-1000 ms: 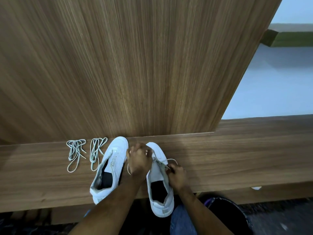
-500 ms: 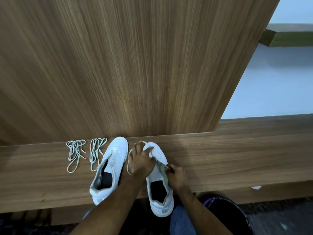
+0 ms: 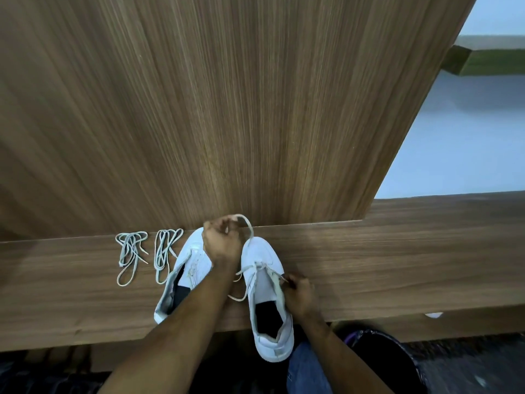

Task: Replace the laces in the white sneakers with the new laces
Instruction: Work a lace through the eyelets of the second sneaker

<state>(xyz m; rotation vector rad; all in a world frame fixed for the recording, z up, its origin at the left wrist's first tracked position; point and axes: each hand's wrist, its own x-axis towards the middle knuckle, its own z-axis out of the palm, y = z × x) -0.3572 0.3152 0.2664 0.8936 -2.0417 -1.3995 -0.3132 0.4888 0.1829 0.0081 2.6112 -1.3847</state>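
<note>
Two white sneakers stand side by side on a wooden ledge, toes pointing away. The left sneaker [image 3: 186, 275] is partly covered by my left forearm. The right sneaker [image 3: 265, 282] still has a lace [image 3: 250, 227] in its lower eyelets. My left hand [image 3: 221, 241] is above the toes, shut on that lace, which loops up from the shoe. My right hand [image 3: 299, 292] pinches the shoe's right eyelet edge. Two bundles of new laces [image 3: 130, 251] [image 3: 164, 250] lie left of the shoes.
A tall wooden panel [image 3: 227, 109] rises right behind the ledge [image 3: 397, 265]. A dark bin with a purple rim [image 3: 383, 356] stands on the floor at lower right. My knee in blue jeans [image 3: 305, 371] is below the right sneaker.
My left hand has risen away from the right sneaker toward the panel, drawing a length of lace out with it. My right hand has stayed at the shoe's side.
</note>
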